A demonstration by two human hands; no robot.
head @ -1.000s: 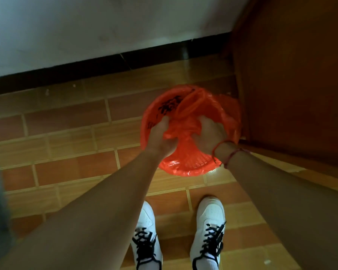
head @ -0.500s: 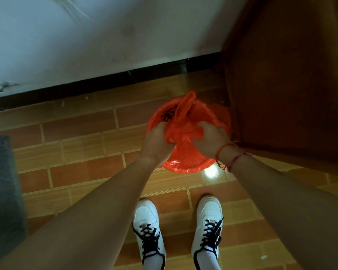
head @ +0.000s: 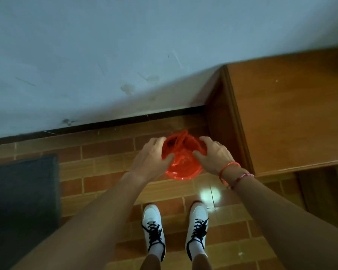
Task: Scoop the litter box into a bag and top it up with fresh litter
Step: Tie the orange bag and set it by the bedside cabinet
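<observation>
Left hand [head: 150,156] at 9 o'clock, right hand [head: 213,154] at 3 o'clock, both spread against the bag [head: 180,162]; stretch its mouth evenly, since thin plastic probably tears.

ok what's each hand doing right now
Left hand: open, fingers spread against the crumpled red plastic bag.
Right hand: open, touching the same bag.

A home interior — brick-patterned tile floor [head: 109,166], painted wall [head: 105,55] with dark skirting [head: 125,121], wooden cabinet [head: 285,114], dark mat [head: 21,191].
</observation>
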